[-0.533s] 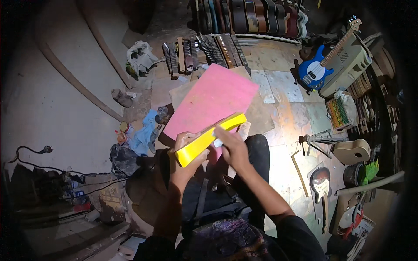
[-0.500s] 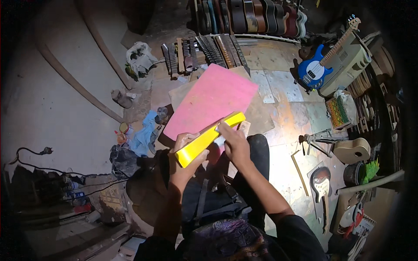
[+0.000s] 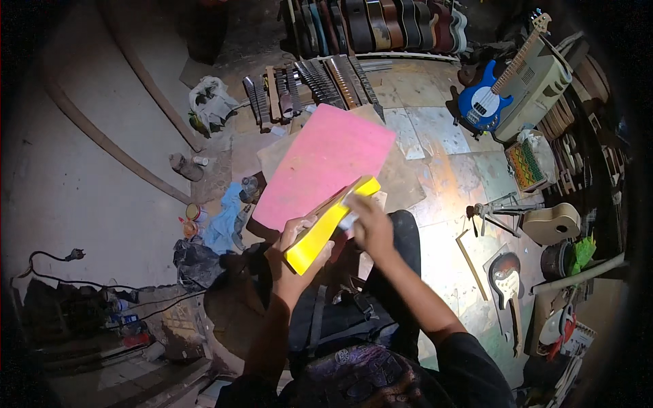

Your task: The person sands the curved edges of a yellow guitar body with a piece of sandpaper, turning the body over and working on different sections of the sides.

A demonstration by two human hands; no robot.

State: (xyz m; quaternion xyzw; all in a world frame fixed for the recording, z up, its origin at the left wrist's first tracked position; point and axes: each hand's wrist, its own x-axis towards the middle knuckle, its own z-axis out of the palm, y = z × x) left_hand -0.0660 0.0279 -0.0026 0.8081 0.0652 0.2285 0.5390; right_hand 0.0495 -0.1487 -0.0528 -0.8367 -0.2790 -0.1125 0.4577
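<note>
The yellow curved piece is held slantwise above the person's lap, its near end low to the left and its far end reaching up to the right over the lower part of the pink sheet. The left hand is wrapped round the near end, thumb on one side and fingers on the other, gripping it firmly. The right hand has its fingers bent round a small pale pad and sets it against the glossy side near the far end; blur there hides whether the pad is paper or cloth. The step in hand looks to be rubbing or smoothing that side, part-way through, I would judge. The next stroke seems to call for a steady left hold and light, even pressure that follows the curve, with care where the side meets the end corner, since a rub could easily cut too deep there. For room, the best stretch lies forward over the pink sheet, which rests on a brown board. On the right the person's knee stands near the right hand and limits a low elbow swing; on the left, the blue cloth and black bag lie beyond the left hand, apart from it.
</note>
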